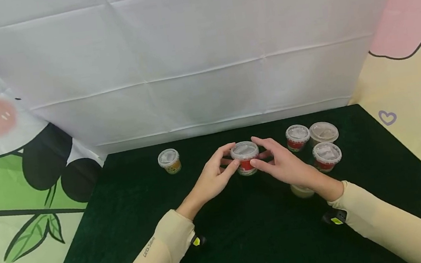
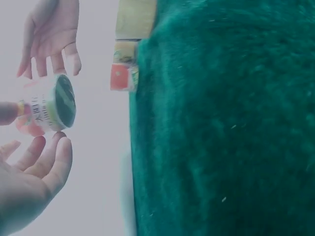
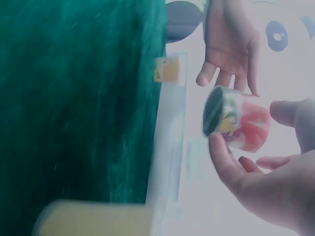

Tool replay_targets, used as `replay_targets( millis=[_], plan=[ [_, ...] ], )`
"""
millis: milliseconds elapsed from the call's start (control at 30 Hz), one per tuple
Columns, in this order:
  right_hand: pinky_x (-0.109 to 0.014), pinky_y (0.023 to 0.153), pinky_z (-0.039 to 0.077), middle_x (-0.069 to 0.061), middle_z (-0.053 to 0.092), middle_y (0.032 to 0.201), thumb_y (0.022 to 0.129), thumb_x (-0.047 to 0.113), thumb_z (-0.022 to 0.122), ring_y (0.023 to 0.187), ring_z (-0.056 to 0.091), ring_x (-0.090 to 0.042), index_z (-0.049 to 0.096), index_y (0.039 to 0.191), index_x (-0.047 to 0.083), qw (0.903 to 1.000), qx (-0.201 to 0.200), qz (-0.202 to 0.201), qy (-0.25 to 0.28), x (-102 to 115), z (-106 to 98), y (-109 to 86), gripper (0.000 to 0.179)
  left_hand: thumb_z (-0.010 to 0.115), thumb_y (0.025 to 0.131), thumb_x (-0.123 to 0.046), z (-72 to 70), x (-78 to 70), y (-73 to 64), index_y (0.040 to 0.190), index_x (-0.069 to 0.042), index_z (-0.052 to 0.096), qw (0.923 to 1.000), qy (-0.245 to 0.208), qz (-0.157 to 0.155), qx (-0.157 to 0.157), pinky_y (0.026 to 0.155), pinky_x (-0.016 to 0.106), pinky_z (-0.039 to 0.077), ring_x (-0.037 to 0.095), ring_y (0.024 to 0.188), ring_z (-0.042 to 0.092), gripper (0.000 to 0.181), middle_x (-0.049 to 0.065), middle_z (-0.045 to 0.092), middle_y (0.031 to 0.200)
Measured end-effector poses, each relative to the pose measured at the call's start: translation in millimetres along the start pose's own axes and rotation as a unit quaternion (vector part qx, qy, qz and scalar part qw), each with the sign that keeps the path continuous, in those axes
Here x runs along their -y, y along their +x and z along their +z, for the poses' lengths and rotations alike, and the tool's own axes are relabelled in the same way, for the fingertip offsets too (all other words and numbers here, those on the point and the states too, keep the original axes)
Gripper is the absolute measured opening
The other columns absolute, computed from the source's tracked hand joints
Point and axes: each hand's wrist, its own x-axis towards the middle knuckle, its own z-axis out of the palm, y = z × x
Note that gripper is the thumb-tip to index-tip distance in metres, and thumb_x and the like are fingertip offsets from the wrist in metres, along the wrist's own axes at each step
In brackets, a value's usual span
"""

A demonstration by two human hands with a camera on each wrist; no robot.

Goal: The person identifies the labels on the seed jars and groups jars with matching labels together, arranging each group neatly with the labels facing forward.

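Note:
A small clear-lidded plastic cup with a red label (image 1: 245,155) is between the two hands, raised above the dark green cloth. My left hand (image 1: 215,172) holds its left side, with thumb in front and curved fingers behind. On the other side my right hand (image 1: 283,162) holds it with thumb and fingers. In the left wrist view, printing shows on the pale wall of the cup (image 2: 47,105), and its dark round end faces right. From the right wrist, the red side of the cup (image 3: 253,125) shows beside the thumb.
A yellow-labelled cup (image 1: 169,161) stands at the back left. At the right is a cluster: two red-labelled cups (image 1: 297,137) and a pale lidded tub (image 1: 323,132). Another pale tub (image 1: 302,191) is partly hidden under the right wrist. White cloth (image 1: 202,62) hangs behind the table.

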Motion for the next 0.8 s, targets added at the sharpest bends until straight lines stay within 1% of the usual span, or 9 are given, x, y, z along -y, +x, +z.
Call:
replay_targets(
  millis=[67, 167, 267, 400, 467, 533, 600, 733, 800],
  plan=[
    [-0.034, 0.087, 0.058, -0.021, 0.041, 0.146, 0.104, 0.019, 0.061, 0.117, 0.061, -0.037, 0.029, 0.159, 0.005, 0.9980, 0.003, 0.020, 0.060, 4, -1, 1.2, 0.066, 0.053, 0.108, -0.025, -5.3, -2.5, -0.1, 0.153, -0.019, 0.039, 0.9997, -0.024, -0.002, -0.003, 0.087, 0.039, 0.057, 0.024, 0.112, 0.062, 0.048, 0.009, 0.052, 0.137],
    [-0.036, 0.091, 0.056, -0.022, 0.039, 0.151, 0.105, 0.020, 0.058, 0.118, 0.061, -0.037, 0.028, 0.159, 0.004, 0.9858, 0.017, 0.056, 0.158, 10, -2, 3.3, 0.063, 0.049, 0.109, -0.023, -12.4, -4.5, -1.1, 0.153, -0.018, 0.038, 0.9982, -0.059, -0.005, -0.003, 0.088, 0.041, 0.057, 0.028, 0.110, 0.063, 0.046, 0.013, 0.050, 0.137],
    [-0.038, 0.097, 0.053, -0.018, 0.039, 0.153, 0.105, 0.026, 0.058, 0.127, 0.055, -0.035, 0.029, 0.159, 0.007, 0.9648, 0.037, 0.100, 0.240, 13, -2, 6.0, 0.064, 0.048, 0.109, -0.021, -17.7, -5.7, -3.2, 0.153, -0.017, 0.038, 0.9969, -0.078, -0.006, -0.005, 0.088, 0.042, 0.057, 0.030, 0.109, 0.063, 0.045, 0.015, 0.049, 0.137],
    [-0.040, 0.104, 0.048, -0.016, 0.037, 0.154, 0.106, 0.027, 0.057, 0.138, 0.044, -0.035, 0.029, 0.158, 0.006, 0.9357, 0.058, 0.135, 0.321, 16, 0, 9.7, 0.063, 0.047, 0.110, -0.022, -21.4, -7.8, -6.7, 0.153, -0.017, 0.039, 0.9965, -0.081, -0.014, -0.012, 0.088, 0.040, 0.057, 0.029, 0.107, 0.063, 0.044, 0.014, 0.048, 0.138],
    [-0.041, 0.106, 0.047, -0.017, 0.036, 0.154, 0.107, 0.026, 0.055, 0.139, 0.042, -0.036, 0.029, 0.158, 0.004, 0.9262, 0.067, 0.142, 0.343, 16, 1, 11.5, 0.061, 0.046, 0.110, -0.024, -22.0, -8.5, -8.3, 0.152, -0.017, 0.039, 0.9965, -0.080, -0.019, -0.015, 0.088, 0.040, 0.057, 0.028, 0.106, 0.063, 0.044, 0.014, 0.048, 0.138],
    [-0.042, 0.107, 0.045, -0.019, 0.035, 0.154, 0.108, 0.026, 0.052, 0.138, 0.042, -0.037, 0.029, 0.157, 0.003, 0.9195, 0.076, 0.148, 0.356, 16, 2, 13.0, 0.060, 0.046, 0.110, -0.025, -22.2, -8.6, -9.7, 0.152, -0.017, 0.039, 0.9964, -0.079, -0.025, -0.016, 0.088, 0.040, 0.057, 0.028, 0.106, 0.064, 0.044, 0.014, 0.048, 0.138],
    [-0.042, 0.108, 0.045, -0.020, 0.035, 0.153, 0.108, 0.026, 0.051, 0.137, 0.043, -0.037, 0.028, 0.157, 0.001, 0.9153, 0.084, 0.156, 0.362, 15, 3, 14.1, 0.060, 0.046, 0.110, -0.025, -22.0, -8.2, -10.7, 0.152, -0.017, 0.039, 0.9962, -0.081, -0.030, -0.016, 0.088, 0.041, 0.057, 0.028, 0.105, 0.064, 0.044, 0.015, 0.048, 0.138],
    [-0.041, 0.108, 0.044, -0.021, 0.036, 0.152, 0.107, 0.028, 0.052, 0.136, 0.044, -0.036, 0.028, 0.156, 0.000, 0.9124, 0.091, 0.163, 0.364, 13, 3, 15.0, 0.061, 0.046, 0.110, -0.026, -21.8, -7.6, -11.8, 0.152, -0.017, 0.039, 0.9959, -0.081, -0.037, -0.012, 0.087, 0.041, 0.057, 0.028, 0.104, 0.064, 0.043, 0.014, 0.048, 0.137],
    [-0.041, 0.109, 0.044, -0.021, 0.035, 0.152, 0.107, 0.028, 0.052, 0.136, 0.044, -0.037, 0.027, 0.157, 0.000, 0.9131, 0.093, 0.161, 0.363, 13, 4, 15.0, 0.062, 0.046, 0.110, -0.026, -21.8, -6.7, -12.0, 0.152, -0.017, 0.039, 0.9960, -0.081, -0.038, -0.010, 0.087, 0.041, 0.057, 0.028, 0.104, 0.064, 0.043, 0.014, 0.048, 0.137]
  ],
)
